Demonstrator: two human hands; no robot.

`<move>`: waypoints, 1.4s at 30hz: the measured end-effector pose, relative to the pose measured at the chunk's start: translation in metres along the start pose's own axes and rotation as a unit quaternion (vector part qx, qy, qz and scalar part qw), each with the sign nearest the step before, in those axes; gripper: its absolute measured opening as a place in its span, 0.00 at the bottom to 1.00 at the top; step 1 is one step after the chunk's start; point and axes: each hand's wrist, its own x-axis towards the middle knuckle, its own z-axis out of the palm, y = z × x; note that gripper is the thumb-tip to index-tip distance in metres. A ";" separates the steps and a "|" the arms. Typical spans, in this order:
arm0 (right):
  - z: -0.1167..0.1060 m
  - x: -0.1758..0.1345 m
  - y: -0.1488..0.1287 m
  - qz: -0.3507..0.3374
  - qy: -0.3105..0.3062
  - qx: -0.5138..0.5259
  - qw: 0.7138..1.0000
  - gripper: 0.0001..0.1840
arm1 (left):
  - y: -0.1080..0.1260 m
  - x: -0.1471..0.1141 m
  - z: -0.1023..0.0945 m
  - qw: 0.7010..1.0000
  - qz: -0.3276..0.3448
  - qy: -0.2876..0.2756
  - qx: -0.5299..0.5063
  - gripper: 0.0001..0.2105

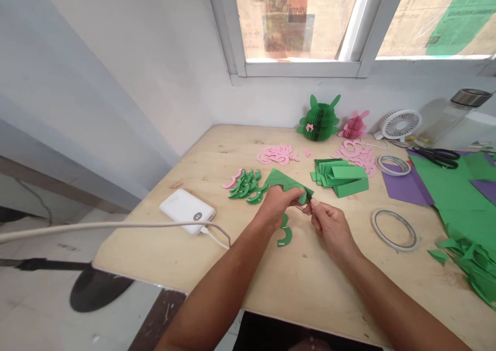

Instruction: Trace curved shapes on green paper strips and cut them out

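left hand (pixel 279 201) gripping green paper (pixel 283 180), right hand (pixel 329 226) closed around scissors (pixel 309 195), pink cutouts (pixel 277 154) beyond

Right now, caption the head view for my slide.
Left hand holds green paper; right hand grips apparent scissors at its edge.

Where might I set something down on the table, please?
There's bare tabletop between the power bank and wall, and between the right forearm and green scraps; the right end is crowded with green sheets and purple paper.
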 end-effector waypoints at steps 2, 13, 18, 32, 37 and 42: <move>0.000 0.000 -0.001 0.000 0.005 0.000 1.000 0.29 | 0.000 0.000 0.000 1.000 0.000 -0.008 -0.010 0.08; 0.001 -0.001 -0.002 0.003 0.004 -0.005 1.000 0.28 | -0.002 0.001 -0.001 1.000 -0.008 0.004 0.005 0.08; 0.000 0.000 -0.001 0.005 -0.003 0.003 1.000 0.28 | 0.001 -0.001 0.001 1.000 0.000 -0.004 0.002 0.08; 0.000 0.000 -0.001 0.001 -0.005 -0.001 1.000 0.29 | 0.001 -0.001 0.002 1.000 0.005 -0.010 -0.005 0.08; 0.000 0.000 -0.002 0.000 -0.005 -0.007 1.000 0.29 | 0.003 -0.002 0.001 0.999 0.004 -0.032 -0.004 0.07; 0.000 0.000 -0.003 0.004 -0.001 -0.001 1.000 0.29 | 0.002 -0.001 -0.001 0.999 -0.002 -0.048 -0.005 0.08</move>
